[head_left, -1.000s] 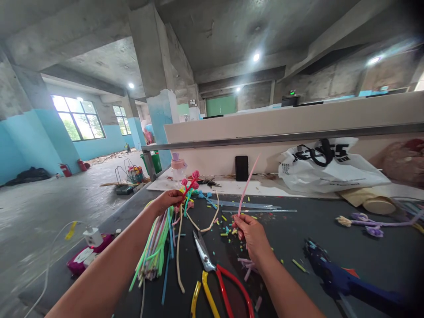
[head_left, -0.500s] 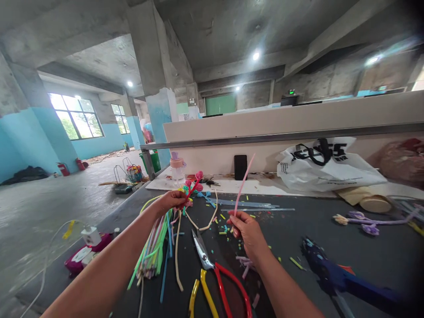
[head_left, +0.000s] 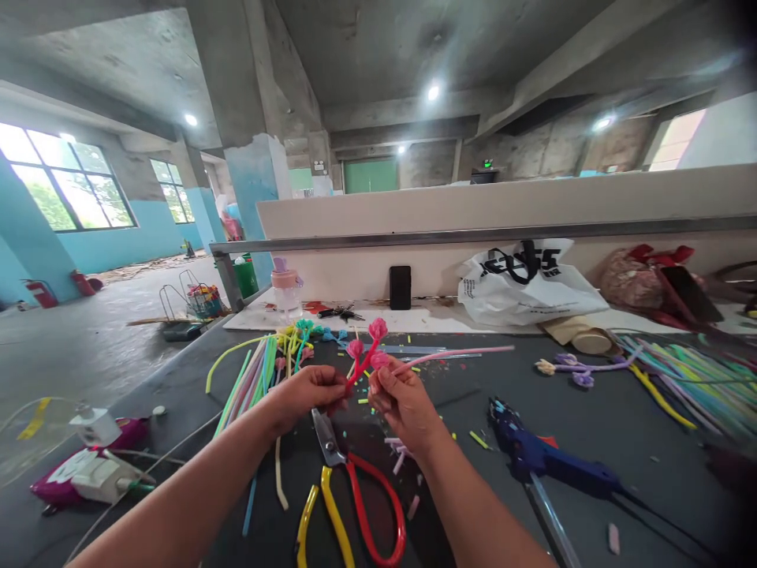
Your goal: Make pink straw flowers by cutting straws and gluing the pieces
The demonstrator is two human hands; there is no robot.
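My left hand (head_left: pixel 322 390) pinches the lower stem of a red branch with pink balls (head_left: pixel 377 330) at its tips. Close beside it, my right hand (head_left: pixel 402 398) grips a pink pipe cleaner (head_left: pixel 461 353) that points out to the right; its inner end is hidden by the fingers. One pink ball sits right against the right fingertips. Below the hands lie scissors with red handles (head_left: pixel 378 505) and a tool with yellow handles (head_left: pixel 337 517). A bundle of pastel pipe cleaners (head_left: pixel 251 386) lies behind my left forearm.
A blue glue gun (head_left: pixel 550 461) lies at right, near a purple branch (head_left: pixel 597 369) and more pipe cleaners (head_left: pixel 698 379). Along the back stand a bottle (head_left: pixel 287 292), a black phone (head_left: pixel 400 288) and a white bag (head_left: pixel 526 284). A power strip (head_left: pixel 88 473) is at left. Small clippings dot the table.
My hands have come together, bringing the red branch beside the pink pipe cleaner, which has swung from upright to nearly level. The view has turned right.
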